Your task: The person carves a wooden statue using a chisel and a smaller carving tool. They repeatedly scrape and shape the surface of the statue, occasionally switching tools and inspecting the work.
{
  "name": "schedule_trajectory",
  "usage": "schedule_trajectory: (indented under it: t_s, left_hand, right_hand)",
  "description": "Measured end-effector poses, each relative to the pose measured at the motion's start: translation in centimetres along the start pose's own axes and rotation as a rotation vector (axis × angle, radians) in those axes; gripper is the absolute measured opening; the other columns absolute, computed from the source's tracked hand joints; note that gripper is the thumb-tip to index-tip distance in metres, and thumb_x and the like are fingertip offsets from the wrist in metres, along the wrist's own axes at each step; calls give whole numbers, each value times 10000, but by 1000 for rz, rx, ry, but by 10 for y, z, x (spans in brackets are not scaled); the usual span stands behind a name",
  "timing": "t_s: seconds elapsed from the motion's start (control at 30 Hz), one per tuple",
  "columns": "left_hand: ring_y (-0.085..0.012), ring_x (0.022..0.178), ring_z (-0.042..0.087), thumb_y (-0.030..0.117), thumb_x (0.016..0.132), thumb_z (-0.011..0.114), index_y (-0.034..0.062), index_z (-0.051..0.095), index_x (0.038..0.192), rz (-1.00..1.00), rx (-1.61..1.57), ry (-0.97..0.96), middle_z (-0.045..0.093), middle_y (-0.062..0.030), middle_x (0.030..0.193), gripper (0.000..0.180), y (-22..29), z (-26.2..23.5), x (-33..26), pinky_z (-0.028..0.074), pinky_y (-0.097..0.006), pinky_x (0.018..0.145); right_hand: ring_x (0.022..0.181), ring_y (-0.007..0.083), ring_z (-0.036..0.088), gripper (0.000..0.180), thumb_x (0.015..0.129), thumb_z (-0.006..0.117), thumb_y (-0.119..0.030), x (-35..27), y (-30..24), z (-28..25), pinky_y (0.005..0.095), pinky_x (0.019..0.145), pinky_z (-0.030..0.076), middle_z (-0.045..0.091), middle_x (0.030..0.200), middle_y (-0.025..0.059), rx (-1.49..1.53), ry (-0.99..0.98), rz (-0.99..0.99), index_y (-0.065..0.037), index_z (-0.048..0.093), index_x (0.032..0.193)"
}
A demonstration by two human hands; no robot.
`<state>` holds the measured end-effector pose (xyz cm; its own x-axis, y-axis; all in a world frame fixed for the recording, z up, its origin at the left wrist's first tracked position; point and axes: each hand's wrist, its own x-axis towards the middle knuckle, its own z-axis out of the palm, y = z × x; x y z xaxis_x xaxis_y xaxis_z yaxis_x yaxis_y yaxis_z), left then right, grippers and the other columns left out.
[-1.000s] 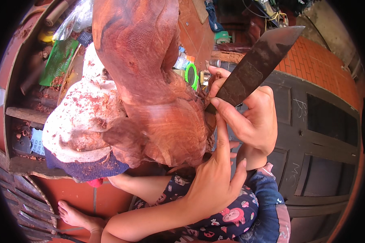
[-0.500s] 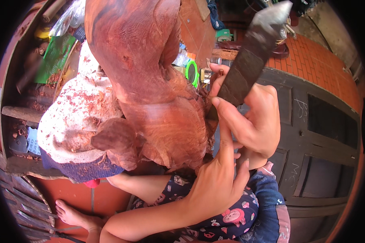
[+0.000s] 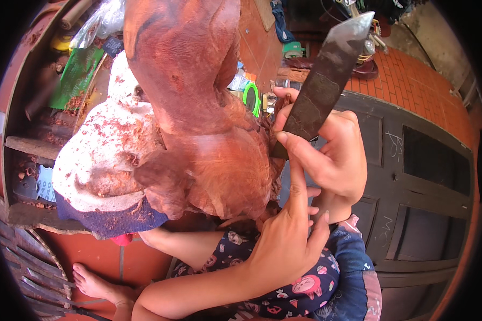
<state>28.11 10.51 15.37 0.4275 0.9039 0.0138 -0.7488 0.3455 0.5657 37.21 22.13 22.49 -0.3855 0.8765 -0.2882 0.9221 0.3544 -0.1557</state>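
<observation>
A large reddish-brown wood carving with smooth rounded forms stands in front of me. At its right edge my right hand grips a dark, flat carving blade between thumb and fingers. The blade slants up to the right, ending in a bright angled tip. Its lower end meets the carving's right side, where the exact contact is hidden. Just below, my left hand stretches its index finger up beside the blade's lower end and the right thumb. The left thumb stands apart, and its other fingers are partly hidden.
Left of the carving, a white cloth bundle is strewn with wood shavings. A wooden bench holds a green packet and debris. Several chisels lie at lower left. A dark panelled door and brick-patterned floor are at right.
The blade's tip has dropped slightly and shifted left, and now looks sharper. My right hand has moved slightly left with it. The carving appears a little further right.
</observation>
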Motion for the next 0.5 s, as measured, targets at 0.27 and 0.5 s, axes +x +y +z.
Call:
schedule_trajectory:
  t_s: [0.27, 0.5]
  left_hand:
    - [-336, 937, 682, 48, 893, 560, -89, 199, 1372, -129, -56, -4, 623, -251, 1068, 615, -1, 5, 7, 560, -360, 756]
    - [-347, 844, 680, 95, 890, 536, -119, 17, 1428, -66, -39, -9, 616, -266, 1029, 777, 0, 3, 10, 549, -411, 723]
  right_hand:
    - [804, 225, 709, 88, 736, 627, 16, 5, -26, 1, 302, 744, 512, 665, 750, 137, -219, -1, 229, 46, 628, 818]
    - [808, 231, 711, 109, 742, 642, 12, 7, -26, 1, 307, 748, 514, 669, 771, 143, -215, 10, 181, 43, 649, 847]
